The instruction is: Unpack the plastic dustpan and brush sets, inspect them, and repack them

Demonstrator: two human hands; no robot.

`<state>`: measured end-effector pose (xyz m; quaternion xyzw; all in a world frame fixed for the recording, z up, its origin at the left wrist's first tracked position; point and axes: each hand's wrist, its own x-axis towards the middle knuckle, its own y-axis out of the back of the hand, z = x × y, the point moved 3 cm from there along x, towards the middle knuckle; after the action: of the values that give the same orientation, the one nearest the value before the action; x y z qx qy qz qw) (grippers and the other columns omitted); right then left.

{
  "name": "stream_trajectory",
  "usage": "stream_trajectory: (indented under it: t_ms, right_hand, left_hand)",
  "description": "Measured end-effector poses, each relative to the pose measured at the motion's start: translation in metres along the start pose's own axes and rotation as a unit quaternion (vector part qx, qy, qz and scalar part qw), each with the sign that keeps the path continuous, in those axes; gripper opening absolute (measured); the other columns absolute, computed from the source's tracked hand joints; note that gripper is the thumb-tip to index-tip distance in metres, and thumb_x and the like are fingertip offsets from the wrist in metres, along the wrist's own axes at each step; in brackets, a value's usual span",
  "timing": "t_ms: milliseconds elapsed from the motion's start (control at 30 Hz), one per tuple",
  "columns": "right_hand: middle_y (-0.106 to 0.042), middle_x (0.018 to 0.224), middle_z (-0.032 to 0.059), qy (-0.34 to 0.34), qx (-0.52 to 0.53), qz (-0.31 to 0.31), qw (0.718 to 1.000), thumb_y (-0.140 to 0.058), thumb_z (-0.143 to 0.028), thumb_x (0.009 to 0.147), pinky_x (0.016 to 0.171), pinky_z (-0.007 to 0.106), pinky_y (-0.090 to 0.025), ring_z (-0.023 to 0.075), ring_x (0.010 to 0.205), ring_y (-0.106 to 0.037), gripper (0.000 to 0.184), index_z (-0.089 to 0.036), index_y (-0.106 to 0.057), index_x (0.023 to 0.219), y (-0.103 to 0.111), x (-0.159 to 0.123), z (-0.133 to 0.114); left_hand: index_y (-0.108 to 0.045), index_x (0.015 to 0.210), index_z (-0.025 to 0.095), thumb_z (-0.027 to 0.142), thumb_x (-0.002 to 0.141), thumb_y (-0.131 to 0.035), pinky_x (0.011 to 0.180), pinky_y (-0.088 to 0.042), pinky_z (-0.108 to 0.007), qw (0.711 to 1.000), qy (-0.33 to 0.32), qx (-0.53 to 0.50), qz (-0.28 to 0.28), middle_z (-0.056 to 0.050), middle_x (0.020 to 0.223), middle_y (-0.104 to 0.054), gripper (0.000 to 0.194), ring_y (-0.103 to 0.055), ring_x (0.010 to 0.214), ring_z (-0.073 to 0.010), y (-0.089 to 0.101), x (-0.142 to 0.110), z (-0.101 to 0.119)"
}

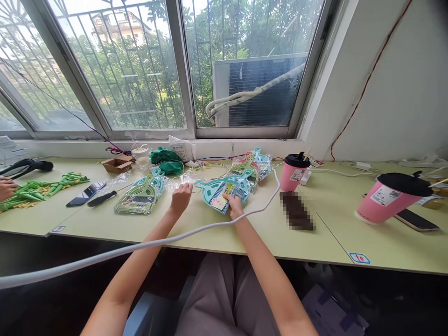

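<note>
My right hand grips a light-blue mini dustpan with a striped brush and a printed label card on it, just over the table. My left hand is closed in a pinch at a crumpled clear plastic bag, to the left of that dustpan and apart from it. Left of my left hand lies a stack of wrapped green and blue dustpan sets. More wrapped dustpan sets, green, pink and blue, are piled behind my right hand.
A white cable crosses in front of my forearms. To the right stand pink cups and a phone. Leftward are a black-handled tool, a small cardboard box, green bundles and another person's hand.
</note>
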<state>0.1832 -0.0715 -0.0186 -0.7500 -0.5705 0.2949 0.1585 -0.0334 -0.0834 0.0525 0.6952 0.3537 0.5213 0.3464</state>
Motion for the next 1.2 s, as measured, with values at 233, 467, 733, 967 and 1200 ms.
stream_trajectory:
  t_ms: [233,467,733,967,1200]
  right_hand:
    - [-0.074,0.077,0.0021,-0.021,-0.004,-0.037,0.999,-0.081,-0.015,0.059,0.058,0.028,-0.061,0.0199,0.073,-0.072,0.029,-0.019,-0.062,0.08,-0.007,-0.001,0.0]
    - [-0.073,0.076,0.0007,-0.033,0.016,-0.005,0.999,-0.079,-0.009,0.059,0.058,0.027,-0.061,0.0181,0.071,-0.071,0.029,-0.019,-0.06,0.078,-0.003,0.0,-0.004]
    - [-0.075,0.081,0.0001,-0.014,0.028,-0.078,0.996,-0.081,-0.014,0.058,0.06,0.026,-0.061,0.0173,0.073,-0.072,0.031,-0.02,-0.061,0.082,-0.012,-0.005,0.0]
    - [-0.075,0.078,0.0,-0.005,0.046,-0.05,0.998,-0.081,-0.011,0.056,0.06,0.027,-0.061,0.0187,0.073,-0.072,0.031,-0.02,-0.062,0.079,-0.011,-0.001,0.003]
    - [-0.076,0.082,0.0004,0.023,0.069,-0.087,0.994,-0.079,-0.012,0.058,0.066,0.028,-0.06,0.0182,0.076,-0.072,0.029,-0.019,-0.066,0.083,-0.018,-0.003,-0.003]
  left_hand:
    - [-0.063,0.115,0.015,0.008,0.095,-0.023,0.072,-0.043,-0.039,0.999,-0.015,-0.017,0.034,-0.018,0.102,-0.064,0.045,-0.058,0.097,-0.0316,0.009,0.014,0.015]
    - [-0.064,0.109,0.017,0.009,0.094,-0.026,0.078,-0.043,-0.04,0.998,-0.009,-0.056,0.035,-0.018,0.102,-0.064,0.042,-0.058,0.099,-0.0311,0.018,0.017,0.01]
    - [-0.066,0.107,0.02,0.013,0.096,-0.031,0.085,-0.047,-0.041,0.985,-0.06,-0.135,0.088,-0.016,0.109,-0.067,0.038,-0.06,0.102,-0.029,0.014,0.015,0.017]
    - [-0.066,0.096,0.023,0.016,0.095,-0.042,0.087,-0.052,-0.036,0.952,-0.178,-0.134,0.212,-0.007,0.091,-0.07,0.025,-0.064,0.088,-0.0208,0.024,0.011,0.034]
    - [-0.065,0.09,0.023,0.011,0.092,-0.043,0.106,-0.045,-0.044,0.936,-0.168,-0.162,0.262,-0.003,0.078,-0.067,0.025,-0.063,0.081,-0.0196,0.035,0.016,0.047]
